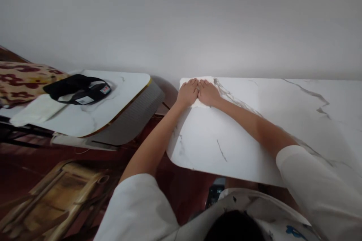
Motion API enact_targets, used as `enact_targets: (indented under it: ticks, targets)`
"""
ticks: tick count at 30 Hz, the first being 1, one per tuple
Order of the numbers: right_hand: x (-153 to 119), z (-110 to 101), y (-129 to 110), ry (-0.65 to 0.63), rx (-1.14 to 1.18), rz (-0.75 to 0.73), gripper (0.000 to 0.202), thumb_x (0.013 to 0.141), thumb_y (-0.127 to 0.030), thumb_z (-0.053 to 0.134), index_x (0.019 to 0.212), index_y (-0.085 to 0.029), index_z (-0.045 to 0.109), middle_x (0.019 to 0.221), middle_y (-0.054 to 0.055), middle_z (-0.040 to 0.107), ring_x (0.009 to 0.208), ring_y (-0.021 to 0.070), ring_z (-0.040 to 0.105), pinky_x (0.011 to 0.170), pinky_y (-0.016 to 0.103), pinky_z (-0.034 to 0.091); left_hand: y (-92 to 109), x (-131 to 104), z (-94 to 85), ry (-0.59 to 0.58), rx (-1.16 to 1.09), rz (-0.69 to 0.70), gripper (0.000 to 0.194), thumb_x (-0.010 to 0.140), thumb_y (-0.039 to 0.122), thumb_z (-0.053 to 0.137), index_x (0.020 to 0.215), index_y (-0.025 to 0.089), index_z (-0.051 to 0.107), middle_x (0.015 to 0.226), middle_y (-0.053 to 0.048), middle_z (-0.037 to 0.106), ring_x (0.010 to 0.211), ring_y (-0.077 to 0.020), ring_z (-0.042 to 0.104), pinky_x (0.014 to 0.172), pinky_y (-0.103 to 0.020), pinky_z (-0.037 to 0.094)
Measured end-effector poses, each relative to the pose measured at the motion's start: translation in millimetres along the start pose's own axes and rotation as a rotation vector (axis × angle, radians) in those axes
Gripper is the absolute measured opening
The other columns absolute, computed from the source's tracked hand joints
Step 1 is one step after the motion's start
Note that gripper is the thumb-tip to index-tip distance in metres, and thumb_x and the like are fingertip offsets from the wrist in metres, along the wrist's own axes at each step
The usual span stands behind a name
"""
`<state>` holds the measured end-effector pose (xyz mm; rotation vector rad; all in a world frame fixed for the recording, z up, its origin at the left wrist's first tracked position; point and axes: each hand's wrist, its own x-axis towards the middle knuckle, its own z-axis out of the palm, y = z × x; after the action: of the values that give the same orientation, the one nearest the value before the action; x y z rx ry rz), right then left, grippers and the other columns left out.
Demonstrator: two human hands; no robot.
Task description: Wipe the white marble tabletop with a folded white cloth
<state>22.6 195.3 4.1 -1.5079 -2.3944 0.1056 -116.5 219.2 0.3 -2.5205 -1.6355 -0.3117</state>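
Note:
A white cloth (210, 79) lies on the white marble-patterned table (203, 135), at its far left corner against the wall. My left hand (188, 92) rests palm down on the left part of the cloth, with its fingers laid flat and pointing towards the wall. Beside it, touching or almost touching, my right hand (208, 92) presses flat on the right part. Both arms are stretched far forward across the table. The hands cover most of the cloth's middle.
Across a gap on the left is a second marble-patterned table (130, 83), bearing a black cap (80, 88), a folded white cloth (42, 109) and a flowered fabric (28, 81). A wooden chair (56, 199) stands lower left. The wall (181, 22) borders both tables.

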Motion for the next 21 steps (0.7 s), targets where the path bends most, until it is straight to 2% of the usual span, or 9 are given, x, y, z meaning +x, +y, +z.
enact_targets:
  ticks: [5,7,9,11,14,21]
  targets:
    - [26,-2,49,0.048,-0.041,0.08,0.059,0.095,-0.02,0.027,0.147,0.005,0.033,0.155,0.02,0.034,0.144,0.03,0.027,0.118,0.043,0.021,15,65,12.3,-0.002,-0.026,0.088,0.055,0.092,0.021,0.027,0.144,0.01,0.043,0.152,-0.014,0.041,0.142,-0.023,0.035,0.115,-0.042,0.027]
    - [26,-3,63,0.074,-0.05,0.135,0.059,0.095,-0.021,0.026,0.147,0.005,0.033,0.155,0.022,0.034,0.144,0.0313,0.028,0.117,0.046,0.022,26,81,15.1,0.002,-0.037,0.135,0.054,0.092,0.021,0.027,0.143,0.01,0.044,0.151,-0.014,0.044,0.14,-0.0222,0.038,0.115,-0.04,0.029]
    - [18,-3,72,0.098,-0.063,0.169,0.059,0.095,-0.021,0.026,0.147,0.006,0.032,0.154,0.024,0.034,0.144,0.0332,0.028,0.116,0.05,0.023,36,87,16.8,0.016,-0.052,0.179,0.054,0.092,0.02,0.028,0.143,0.009,0.044,0.15,-0.014,0.044,0.14,-0.0218,0.038,0.115,-0.039,0.029]
    - [4,-4,74,0.117,-0.08,0.178,0.059,0.096,-0.022,0.026,0.147,0.007,0.032,0.154,0.025,0.033,0.144,0.0346,0.028,0.115,0.051,0.022,46,82,17.1,0.031,-0.064,0.216,0.055,0.092,0.02,0.029,0.144,0.008,0.043,0.152,-0.014,0.043,0.142,-0.0219,0.036,0.116,-0.039,0.027]
    - [-23,-8,64,0.123,-0.091,0.198,0.059,0.096,-0.024,0.027,0.146,0.007,0.032,0.155,0.025,0.032,0.144,0.0354,0.027,0.116,0.05,0.022,56,62,14.7,0.033,-0.077,0.266,0.056,0.093,0.022,0.028,0.146,0.01,0.039,0.154,-0.013,0.039,0.144,-0.0224,0.033,0.117,-0.04,0.025]
    - [-77,-19,-2,0.065,-0.067,0.225,0.06,0.095,-0.022,0.032,0.146,0.008,0.031,0.155,0.026,0.03,0.145,0.035,0.026,0.117,0.048,0.02,52,-15,-2.3,-0.006,-0.068,0.273,0.056,0.095,0.025,0.025,0.147,0.011,0.037,0.156,-0.012,0.035,0.145,-0.0224,0.03,0.118,-0.04,0.022]
